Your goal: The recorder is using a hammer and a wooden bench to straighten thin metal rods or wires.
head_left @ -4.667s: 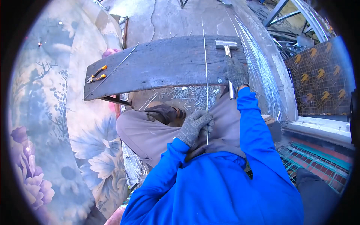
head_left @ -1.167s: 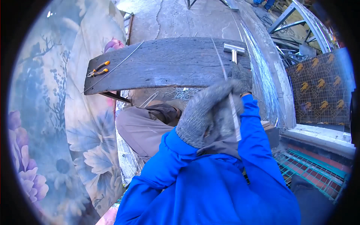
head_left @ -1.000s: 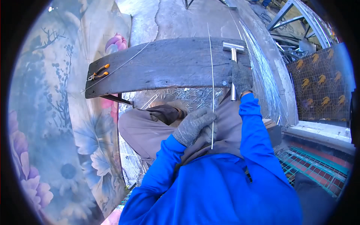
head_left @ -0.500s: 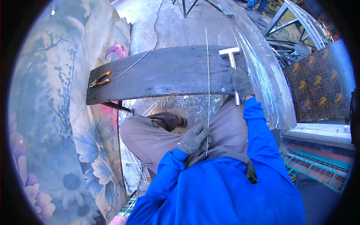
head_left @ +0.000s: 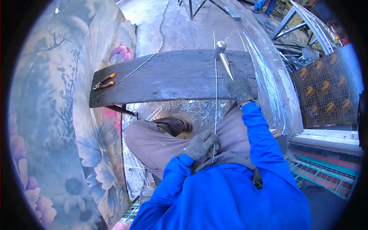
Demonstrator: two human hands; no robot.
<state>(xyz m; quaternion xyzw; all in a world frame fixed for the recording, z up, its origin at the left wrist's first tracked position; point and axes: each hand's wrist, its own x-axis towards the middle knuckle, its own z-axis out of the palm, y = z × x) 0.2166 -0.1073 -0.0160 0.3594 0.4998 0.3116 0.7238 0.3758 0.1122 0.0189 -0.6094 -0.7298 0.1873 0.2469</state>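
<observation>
My left hand (head_left: 201, 145), in a grey knit glove, is closed on a thin straight metal rod (head_left: 216, 88) near its lower end, over my lap. The rod runs away from me across a dark wooden bench (head_left: 161, 82) and past its far edge. My gloved right hand (head_left: 240, 87) grips a shiny metal hammer (head_left: 227, 66) by its handle. The hammer's head is at the rod over the far part of the bench; whether they touch I cannot tell.
Orange-handled pliers (head_left: 103, 82) and another thin rod (head_left: 134, 70) lie on the bench's left part. Many short metal pieces (head_left: 199, 111) litter the ground below. Long thin rods (head_left: 268, 84) lie to the right. A flowered cloth (head_left: 103, 153) hangs at left. A person's legs (head_left: 264, 5) show far off.
The hammer has swung left from the bench's right end to the rod, and its head has turned. My right hand moved left with it. The left hand keeps its hold on the rod.
</observation>
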